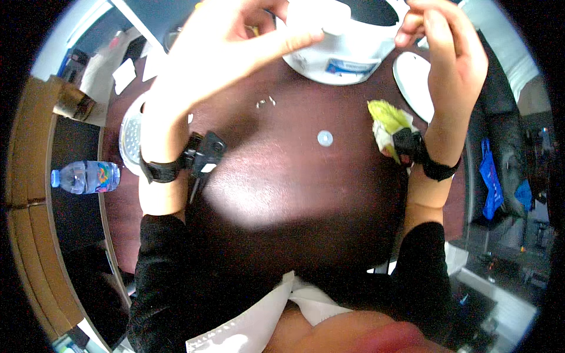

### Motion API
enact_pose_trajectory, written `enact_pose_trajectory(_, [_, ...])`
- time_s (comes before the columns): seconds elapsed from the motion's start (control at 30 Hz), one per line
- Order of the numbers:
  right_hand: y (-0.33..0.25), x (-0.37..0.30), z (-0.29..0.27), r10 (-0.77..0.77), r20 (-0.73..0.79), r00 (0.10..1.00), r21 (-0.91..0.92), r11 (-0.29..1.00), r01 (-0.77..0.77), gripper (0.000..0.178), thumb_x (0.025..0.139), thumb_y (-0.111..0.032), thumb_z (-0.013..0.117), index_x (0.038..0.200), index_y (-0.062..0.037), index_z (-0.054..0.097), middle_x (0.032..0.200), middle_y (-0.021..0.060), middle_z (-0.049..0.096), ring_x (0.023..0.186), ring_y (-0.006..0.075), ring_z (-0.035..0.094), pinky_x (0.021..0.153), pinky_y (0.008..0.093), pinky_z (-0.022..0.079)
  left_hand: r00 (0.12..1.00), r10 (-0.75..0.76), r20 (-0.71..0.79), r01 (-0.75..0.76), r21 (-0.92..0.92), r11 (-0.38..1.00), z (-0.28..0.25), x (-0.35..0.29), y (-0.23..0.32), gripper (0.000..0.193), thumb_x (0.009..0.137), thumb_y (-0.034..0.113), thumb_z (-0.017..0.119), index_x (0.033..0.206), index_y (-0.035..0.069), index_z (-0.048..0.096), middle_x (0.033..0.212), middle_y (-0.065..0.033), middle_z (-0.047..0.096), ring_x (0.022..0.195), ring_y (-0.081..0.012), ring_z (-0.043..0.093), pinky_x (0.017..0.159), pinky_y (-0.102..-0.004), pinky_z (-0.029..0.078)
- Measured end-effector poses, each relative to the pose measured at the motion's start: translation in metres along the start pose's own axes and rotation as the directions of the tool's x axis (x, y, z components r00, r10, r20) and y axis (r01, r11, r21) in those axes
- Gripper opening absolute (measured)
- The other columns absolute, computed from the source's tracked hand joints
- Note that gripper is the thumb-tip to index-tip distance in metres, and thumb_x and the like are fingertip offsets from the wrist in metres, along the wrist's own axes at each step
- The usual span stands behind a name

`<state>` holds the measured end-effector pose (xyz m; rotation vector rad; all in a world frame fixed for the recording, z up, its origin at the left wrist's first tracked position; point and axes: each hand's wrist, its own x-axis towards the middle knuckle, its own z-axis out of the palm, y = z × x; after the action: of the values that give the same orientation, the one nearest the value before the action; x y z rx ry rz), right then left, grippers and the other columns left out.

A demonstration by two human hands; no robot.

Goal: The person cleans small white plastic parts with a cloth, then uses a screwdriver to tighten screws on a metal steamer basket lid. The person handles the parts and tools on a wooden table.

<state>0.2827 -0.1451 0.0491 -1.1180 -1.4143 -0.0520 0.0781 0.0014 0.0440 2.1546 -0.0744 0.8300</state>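
The left hand (226,44) closes on a pale rounded piece (321,16) with its thumb across the near face; whether this piece is joined to the tub or separate cannot be told. The right hand (452,62) pinches the right rim of the white tub (306,65) between thumb and curled fingers. The tub is at the far side of the scene, above the counter (282,182), its dark mouth partly visible. It looks like thin, stiff plastic, probably light and rather smooth, so its rim and side walls seem the best holds. It is white and rounded, with a blue label (353,66) on its near wall. Just near the right hand lies a white oval piece (414,82), with a crumpled yellow-green wrapper (388,120) nearer. A small translucent disc (324,138) lies mid-counter; farther left is a perforated white piece (130,135), then a water bottle (85,177)
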Motion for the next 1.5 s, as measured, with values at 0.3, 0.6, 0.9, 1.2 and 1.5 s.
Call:
enact_pose_trajectory(0.3, [-0.037, -0.006, -0.015, 0.074, 0.002, 0.997, -0.218, 0.973, -0.072, 0.014, 0.091, -0.008, 0.051, 0.085, -0.0008, 0.062, 0.062, 0.0032, 0.055, 0.052, 0.0078, 0.051, 0.049, 0.0189, 0.043, 0.865, -0.364, 0.346, 0.205, 0.417, 0.885, -0.007, -0.01, 0.013, 0.04, 0.083, 0.027, 0.071, 0.113, 0.002, 0.062, 0.083, -0.0073, 0.067, 0.063, -0.0103, 0.058, 0.056, -0.0227, 0.048])
enact_pose_trajectory(0.6, [0.0, -0.066, -0.002, 0.527, 0.64, 0.559, -0.559, 0.818, -0.131, 0.027, 0.086, -0.027, 0.066, 0.098, -0.0042, 0.06, 0.07, 0.0107, 0.063, 0.065, 0.0218, 0.063, 0.058, 0.0342, 0.047, 0.782, -0.58, 0.228, 0.333, 0.634, 0.698, -0.013, -0.011, 0.036, 0.04, 0.082, 0.032, 0.07, 0.108, 0.002, 0.064, 0.089, -0.0103, 0.067, 0.074, -0.0174, 0.062, 0.068, -0.0273, 0.05])
enact_pose_trajectory(0.9, [0.042, -0.13, 0.046, 0.408, 0.719, 0.562, -0.507, 0.862, 0.023, 0.024, 0.08, -0.019, 0.069, 0.091, -0.0027, 0.054, 0.067, 0.0118, 0.058, 0.063, 0.0291, 0.058, 0.06, 0.039, 0.045, 0.786, -0.549, 0.285, 0.329, 0.558, 0.762, -0.02, -0.014, 0.057, 0.039, 0.082, 0.027, 0.07, 0.107, -0.002, 0.063, 0.084, -0.0142, 0.066, 0.076, -0.0217, 0.063, 0.07, -0.031, 0.049])
enact_pose_trajectory(1.2, [0.047, -0.13, 0.033, 0.319, 0.652, 0.687, -0.49, 0.87, 0.062, 0.011, 0.084, -0.011, 0.055, 0.083, -0.0007, 0.059, 0.074, 0.014, 0.062, 0.065, 0.0289, 0.061, 0.061, 0.0359, 0.046, 0.939, -0.224, 0.262, 0.168, 0.22, 0.961, -0.025, -0.018, 0.038, 0.044, 0.081, 0.028, 0.07, 0.11, -0.004, 0.06, 0.086, -0.0108, 0.065, 0.077, -0.0162, 0.059, 0.069, -0.0262, 0.047])
enact_pose_trajectory(1.5, [-0.005, -0.091, 0.026, 0.503, 0.429, 0.75, -0.235, 0.864, -0.445, 0.012, 0.093, -0.01, 0.054, 0.096, -0.0005, 0.061, 0.071, 0.0075, 0.062, 0.063, 0.0113, 0.061, 0.055, 0.0254, 0.047, 0.976, -0.108, 0.19, 0.064, 0.228, 0.972, -0.018, -0.02, 0.056, 0.042, 0.079, 0.021, 0.07, 0.113, -0.002, 0.059, 0.088, -0.0083, 0.065, 0.071, -0.0134, 0.058, 0.064, -0.0247, 0.046])
